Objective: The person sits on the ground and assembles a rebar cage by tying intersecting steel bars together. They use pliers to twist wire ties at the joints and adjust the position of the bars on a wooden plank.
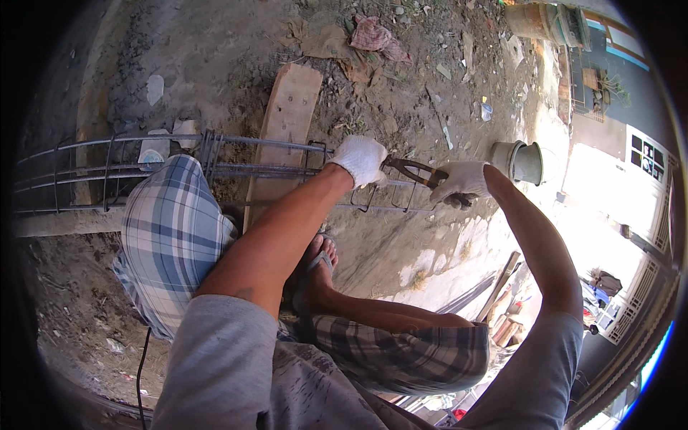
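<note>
My right hand (462, 182), in a white knit glove with dark fingertips, is closed around the handles of dark pincers (414, 171). The pincers' head points left and meets my left hand (360, 160), also white-gloved. My left hand's fingers curl at the bars of a rebar cage (247, 167), mostly hidden under the glove; whether a thin wire is between them I cannot tell. Long steel bars with bent stirrups make up the cage, running from the far left to beneath both hands. A wooden plank (288, 107) lies crosswise under the bars.
My sandalled foot (320, 259) is on the dirt beside the cage. Grey buckets (529, 163) stand to the right. A crumpled reddish cloth (380, 39) lies on the ground beyond. More timber (499, 287) leans at the lower right, near a bright paved strip.
</note>
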The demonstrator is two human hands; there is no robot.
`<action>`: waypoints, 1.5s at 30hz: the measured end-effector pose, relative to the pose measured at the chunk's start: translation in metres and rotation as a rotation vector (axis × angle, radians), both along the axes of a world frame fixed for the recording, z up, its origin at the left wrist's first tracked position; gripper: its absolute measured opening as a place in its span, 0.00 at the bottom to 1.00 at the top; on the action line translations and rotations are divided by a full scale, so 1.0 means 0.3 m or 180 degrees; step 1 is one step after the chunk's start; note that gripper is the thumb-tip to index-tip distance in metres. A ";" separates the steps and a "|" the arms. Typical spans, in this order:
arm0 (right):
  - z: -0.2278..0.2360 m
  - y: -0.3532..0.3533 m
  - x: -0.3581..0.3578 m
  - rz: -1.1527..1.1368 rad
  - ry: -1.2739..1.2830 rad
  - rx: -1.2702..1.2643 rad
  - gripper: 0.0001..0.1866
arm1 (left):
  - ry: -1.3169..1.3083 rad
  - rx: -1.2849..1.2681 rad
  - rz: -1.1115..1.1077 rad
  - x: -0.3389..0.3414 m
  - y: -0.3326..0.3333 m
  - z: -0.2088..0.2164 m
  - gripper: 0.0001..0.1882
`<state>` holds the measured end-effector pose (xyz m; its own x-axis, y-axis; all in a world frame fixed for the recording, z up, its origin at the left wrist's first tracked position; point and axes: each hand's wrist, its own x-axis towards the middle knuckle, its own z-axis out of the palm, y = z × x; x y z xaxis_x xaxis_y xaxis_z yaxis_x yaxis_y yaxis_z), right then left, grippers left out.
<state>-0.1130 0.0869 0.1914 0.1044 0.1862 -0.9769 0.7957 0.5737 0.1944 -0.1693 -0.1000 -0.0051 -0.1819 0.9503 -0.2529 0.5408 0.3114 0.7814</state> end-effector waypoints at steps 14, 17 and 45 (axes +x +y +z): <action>0.009 -0.055 0.033 0.1732 0.0203 0.1051 0.17 | 0.0051 0.0041 0.0051 0.018 0.010 -0.019 0.32; 0.007 -0.035 -0.012 0.1094 0.0091 0.0797 0.18 | 0.0126 0.0043 0.0159 0.015 0.007 -0.025 0.31; -0.022 -0.010 0.232 0.2492 0.1628 0.1113 0.17 | 0.0231 0.0246 0.0044 0.020 -0.001 -0.033 0.30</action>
